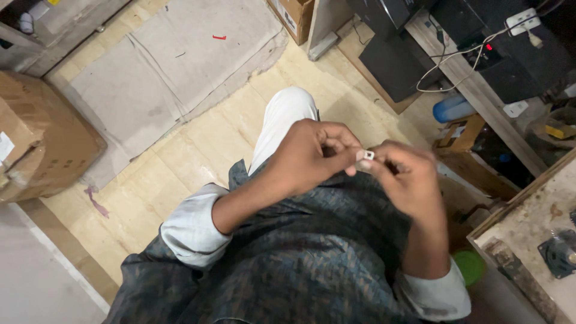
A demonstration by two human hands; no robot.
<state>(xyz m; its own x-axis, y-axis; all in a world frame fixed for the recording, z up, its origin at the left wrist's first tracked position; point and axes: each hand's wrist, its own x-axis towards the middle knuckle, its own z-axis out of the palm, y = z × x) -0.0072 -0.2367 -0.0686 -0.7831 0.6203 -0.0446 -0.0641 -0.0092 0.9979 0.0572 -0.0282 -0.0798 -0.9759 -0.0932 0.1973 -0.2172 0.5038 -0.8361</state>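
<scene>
1. White plastic is what the work turns on: a small white clip-like part point(365, 155) sits pinched between the two hands, held up in front of the person's chest, above the patterned dark shirt point(312, 252).
2. The left hand point(309, 157) is curled, its fingertips closed on the part's left side; the right hand point(408, 177) meets it from the other side, fingers closed on the same piece. The right hand is blurred, so the exact grip there is hard to read.
3. To handle this well, I judge the pinch should stay on the part's edges, so its middle stays visible.
4. Keeping both hands close to the body should steady so small a piece.
5. A slip would likely send it to the pale tiled floor point(198, 144), near the flattened cardboard sheet point(156, 66).
</scene>
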